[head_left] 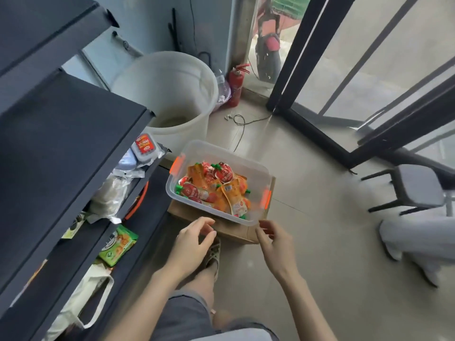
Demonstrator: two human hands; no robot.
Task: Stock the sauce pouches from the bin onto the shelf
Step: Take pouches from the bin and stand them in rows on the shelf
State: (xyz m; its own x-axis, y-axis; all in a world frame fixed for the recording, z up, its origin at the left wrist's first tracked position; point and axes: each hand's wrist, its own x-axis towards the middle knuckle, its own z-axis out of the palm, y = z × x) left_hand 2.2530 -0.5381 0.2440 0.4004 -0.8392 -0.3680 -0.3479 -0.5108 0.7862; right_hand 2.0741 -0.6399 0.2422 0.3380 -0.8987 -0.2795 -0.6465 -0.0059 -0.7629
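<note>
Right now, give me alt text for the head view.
The left hand and right hand hover empty near a clear bin of sauce pouches on a cardboard box; dark shelves stand at left.

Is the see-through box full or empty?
Partly full: the clear plastic bin with orange latches holds a pile of red and orange sauce pouches, below its rim.

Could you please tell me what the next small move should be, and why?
Probably lower the right hand into the lidless clear bin and grip one of the sauce pouches: that hand and the left hand hover empty just short of the near rim, and the pouches lie heaped inside.
</note>
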